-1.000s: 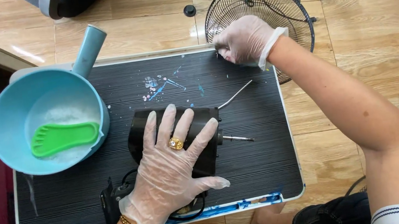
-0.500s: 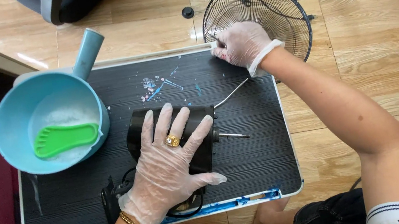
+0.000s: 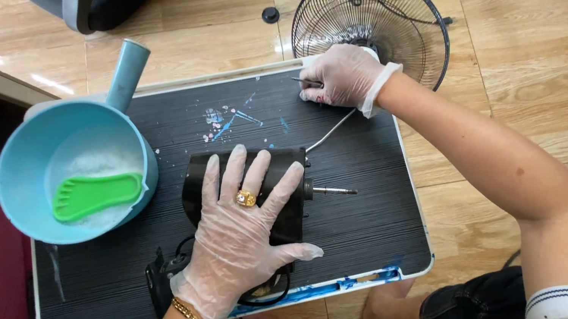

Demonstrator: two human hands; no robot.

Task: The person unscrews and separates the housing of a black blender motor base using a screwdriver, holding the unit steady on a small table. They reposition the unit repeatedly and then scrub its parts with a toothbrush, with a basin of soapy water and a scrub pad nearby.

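My left hand, in a clear glove with a gold ring and bracelet, lies flat with fingers spread on a black fan motor on the dark tray table. The motor's metal shaft sticks out to the right. My right hand, gloved too, is closed around a thin metal tool at the table's far right edge; the tool's grey rod slants down toward the motor. A black cable trails from the motor by my left wrist.
A light blue scoop bowl with a green foot-shaped brush in it stands on the table's left. A black fan grille lies on the wooden floor behind the table. Paint flecks mark the tabletop. My knees show below.
My right hand has shifted slightly along the table's far edge, still gripping the tool. My left hand stays flat on the motor.
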